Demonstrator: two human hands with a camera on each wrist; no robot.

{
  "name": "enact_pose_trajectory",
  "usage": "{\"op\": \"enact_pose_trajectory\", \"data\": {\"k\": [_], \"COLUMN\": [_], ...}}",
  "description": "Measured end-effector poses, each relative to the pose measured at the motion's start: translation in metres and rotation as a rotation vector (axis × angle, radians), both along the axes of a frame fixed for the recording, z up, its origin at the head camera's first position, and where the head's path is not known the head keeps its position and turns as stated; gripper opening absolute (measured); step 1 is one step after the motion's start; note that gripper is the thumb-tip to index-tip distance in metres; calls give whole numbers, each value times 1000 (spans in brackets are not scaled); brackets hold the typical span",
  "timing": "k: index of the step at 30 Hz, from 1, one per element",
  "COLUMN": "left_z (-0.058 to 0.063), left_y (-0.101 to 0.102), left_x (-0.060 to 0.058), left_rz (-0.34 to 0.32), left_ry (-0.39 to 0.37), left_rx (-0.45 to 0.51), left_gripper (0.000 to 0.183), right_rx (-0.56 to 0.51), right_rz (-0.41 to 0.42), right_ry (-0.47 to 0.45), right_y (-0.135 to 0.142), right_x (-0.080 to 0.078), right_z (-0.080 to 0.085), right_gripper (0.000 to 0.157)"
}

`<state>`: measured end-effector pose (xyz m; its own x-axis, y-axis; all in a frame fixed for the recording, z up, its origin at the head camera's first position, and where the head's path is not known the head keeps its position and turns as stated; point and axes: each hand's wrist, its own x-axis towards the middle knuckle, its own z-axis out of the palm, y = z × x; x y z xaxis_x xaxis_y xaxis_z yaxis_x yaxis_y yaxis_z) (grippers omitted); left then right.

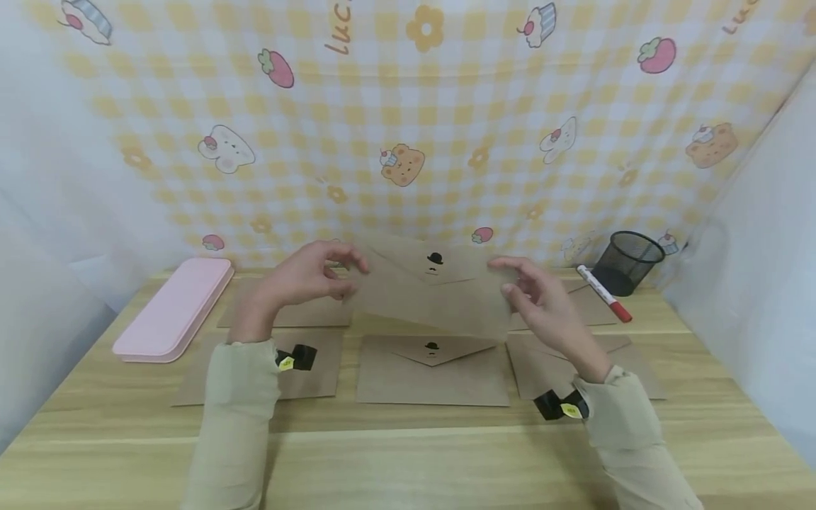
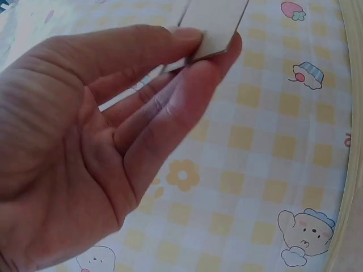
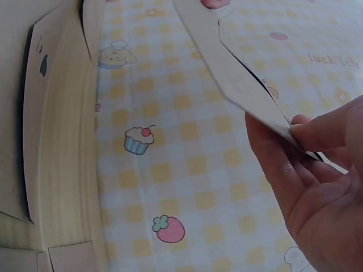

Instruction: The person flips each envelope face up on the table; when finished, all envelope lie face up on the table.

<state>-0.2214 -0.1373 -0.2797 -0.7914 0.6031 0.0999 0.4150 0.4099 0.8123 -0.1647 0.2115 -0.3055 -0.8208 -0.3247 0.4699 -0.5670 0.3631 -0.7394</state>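
Note:
A brown paper envelope hangs above the table, its pointed flap printed with a small black hat and moustache. At its left edge, my left hand pinches it between thumb and fingers; the left wrist view shows the envelope's corner in that grip. The opposite edge is pinched by my right hand, and from the right wrist the envelope appears nearly edge-on. Directly below it on the table lies a matching envelope, flap side up. Another envelope lies under my left wrist, and one more by my right wrist.
Behind these, further envelopes lie at back left and back right, partly covered. A pink case sits at the left. At the back right, a red-capped marker lies against a black mesh pen cup. A checked cloth hangs behind.

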Motion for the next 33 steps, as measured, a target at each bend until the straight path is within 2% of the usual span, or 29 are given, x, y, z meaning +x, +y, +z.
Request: {"op": "enact_pose_trajectory", "data": {"k": [2,11,16,19,23,26,30,33], "left_z": [0,1,0,-2,-8,-12,-16,-20], "left_y": [0,-3,-4,-5,-4,0,9,18], "left_x": [0,-1,-3,-5,-8,-11,-10,-11], "left_rz": [12,57,77,90,118,157,224,238], "left_ry": [-24,0,27,28,21,58,200,228], "left_rx": [-7,-7,14,22,12,-52,-227,-311], "left_gripper": [24,25,22,22,24,24,20,17], "right_rx": [11,-15,44,90,113,143,241,343], "right_rz": [5,-3,71,128,150,104,22,-26], "right_ry": [-11,-72,-88,-130,-181,-173,-126,-90], "right_y": [-1,-7,-5,-5,-6,-9,-13,-17], "right_x": [-1,-1,-3,-4,-5,-6,-7,-10], "right_z": [-1,-6,-11,-13,-17,-21,-26,-31], "right_gripper": [34,35,48,56,59,56,52,52]}}
